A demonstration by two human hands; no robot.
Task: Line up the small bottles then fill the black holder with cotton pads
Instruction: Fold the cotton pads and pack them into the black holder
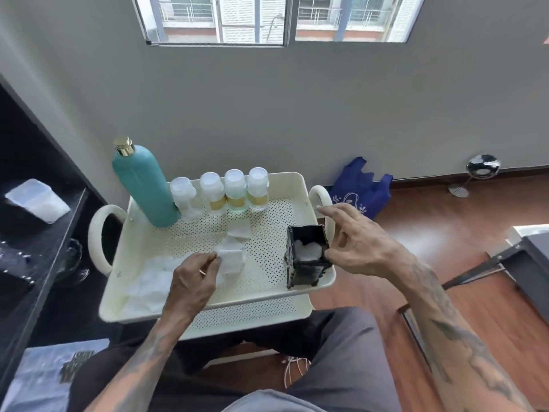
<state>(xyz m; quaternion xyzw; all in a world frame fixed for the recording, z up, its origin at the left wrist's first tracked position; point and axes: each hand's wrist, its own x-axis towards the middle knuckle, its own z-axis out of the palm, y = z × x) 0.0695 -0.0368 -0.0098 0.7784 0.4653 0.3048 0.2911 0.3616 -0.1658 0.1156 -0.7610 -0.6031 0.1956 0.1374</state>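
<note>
Several small clear bottles point(234, 190) with white caps stand in a row along the far wall of the cream perforated tray point(267, 292). The black holder point(307, 255) stands at the tray's right side with white cotton inside it. My left hand point(193, 281) pinches a stack of white cotton pads point(231, 257) near the tray's middle. One more pad point(240, 231) lies just beyond. My right hand point(359, 242) hovers beside the holder's right edge, fingers spread, holding nothing.
A tall teal bottle point(142, 185) with a gold cap stands at the tray's far left. A crumpled clear bag point(151, 283) lies in the tray's near left. A black shelf point(38, 233) is on the left, a blue bag point(362, 188) by the wall.
</note>
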